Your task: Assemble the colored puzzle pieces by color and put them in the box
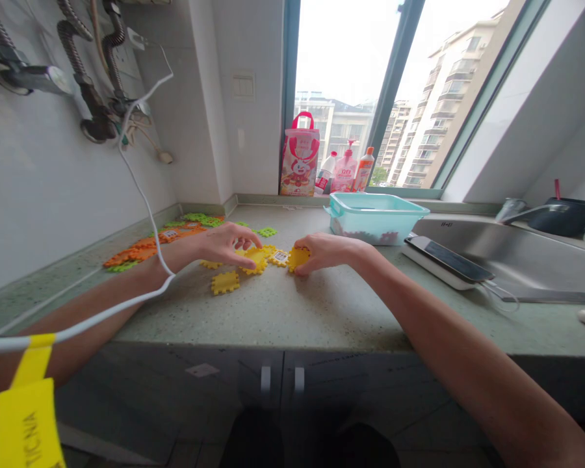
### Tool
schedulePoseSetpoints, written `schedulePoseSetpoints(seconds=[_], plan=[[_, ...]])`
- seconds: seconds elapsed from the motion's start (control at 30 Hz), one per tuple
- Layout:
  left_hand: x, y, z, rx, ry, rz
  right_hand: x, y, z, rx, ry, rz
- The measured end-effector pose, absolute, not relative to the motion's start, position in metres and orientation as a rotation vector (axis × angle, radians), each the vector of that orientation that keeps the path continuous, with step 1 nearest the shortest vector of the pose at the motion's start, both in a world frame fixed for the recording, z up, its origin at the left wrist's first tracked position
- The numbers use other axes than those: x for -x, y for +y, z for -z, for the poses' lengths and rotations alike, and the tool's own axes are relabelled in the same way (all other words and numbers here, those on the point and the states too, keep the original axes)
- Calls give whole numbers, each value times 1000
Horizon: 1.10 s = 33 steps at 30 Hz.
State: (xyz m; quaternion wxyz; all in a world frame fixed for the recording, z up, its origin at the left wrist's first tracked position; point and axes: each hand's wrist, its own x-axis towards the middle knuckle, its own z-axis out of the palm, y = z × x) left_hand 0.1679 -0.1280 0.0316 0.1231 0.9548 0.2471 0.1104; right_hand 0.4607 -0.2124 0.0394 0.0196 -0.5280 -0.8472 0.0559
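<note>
Tabletop under window: left hand (pixel 227 246) grips yellow tile (pixel 255 259), right hand (pixel 323 251) pinches second tile (pixel 298 258); skewed teeth could jam, and cable (pixel 145 198) draped over the left arm could snag.

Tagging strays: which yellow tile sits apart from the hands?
The yellow foam tile nearest the counter front edge, lying alone; the others sit under or between the left hand and right hand.

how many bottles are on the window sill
3, on the sill right of the red bag: a white bottle next to the bag, a pink pump bottle in the middle, an orange bottle furthest right. More could be hidden behind the bag.
</note>
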Motion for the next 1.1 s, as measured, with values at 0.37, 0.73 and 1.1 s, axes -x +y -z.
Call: schedulePoseSetpoints(seconds=[0.37,0.73,1.1], plan=[[-163,-124,-35,-2793,838,-51,-444,-187,-4,1374,-2387,45],[-170,-128,-33,-2827,846,-112,-448,-184,-1,1379,-2482,-28],[-170,-127,-27,-2766,730,-214,-458,-175,2,1368,-2385,25]])
